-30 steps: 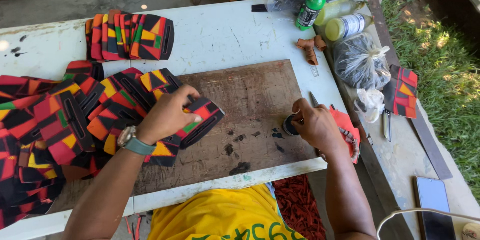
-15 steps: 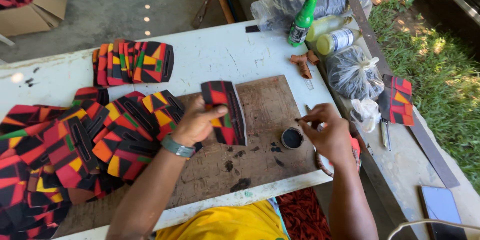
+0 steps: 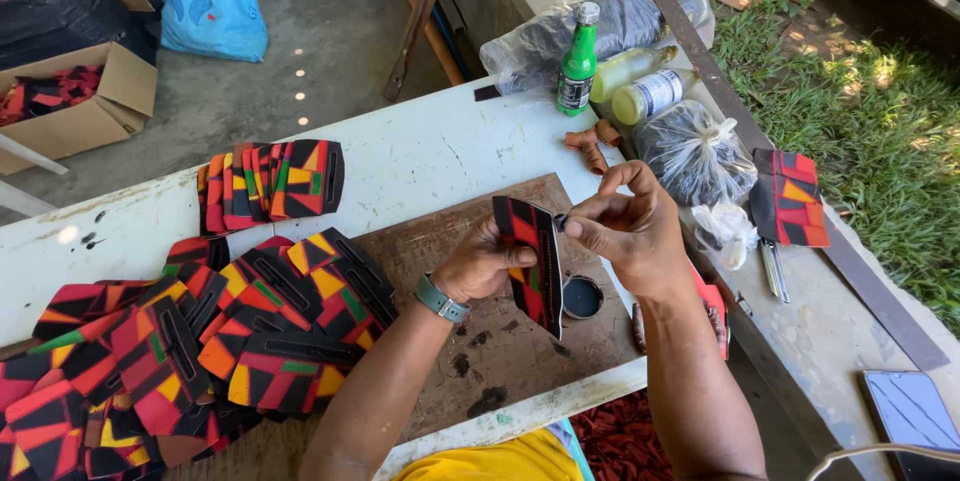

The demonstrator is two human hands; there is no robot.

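My left hand [image 3: 484,263] holds a black-edged piece of red, yellow and black patterned fabric [image 3: 529,263] upright above a brown wooden board [image 3: 480,361]. My right hand [image 3: 630,226] pinches a small dark tool against the piece's right edge. A small round tin of black paste [image 3: 582,297] sits open on the board just below my right hand. Several more patterned pieces [image 3: 240,331] lie fanned out to the left of the board.
A neat stack of patterned pieces [image 3: 272,181] stands on the white table [image 3: 420,146]. A green bottle [image 3: 576,71], yellowish bottles [image 3: 650,96], tied plastic bags [image 3: 695,156] and a patterned pouch [image 3: 790,198] lie at the right. A phone [image 3: 910,416] rests at the lower right.
My left hand lifted one patterned piece off the board and turned it upright. My right hand rose from the tin to the piece's edge.
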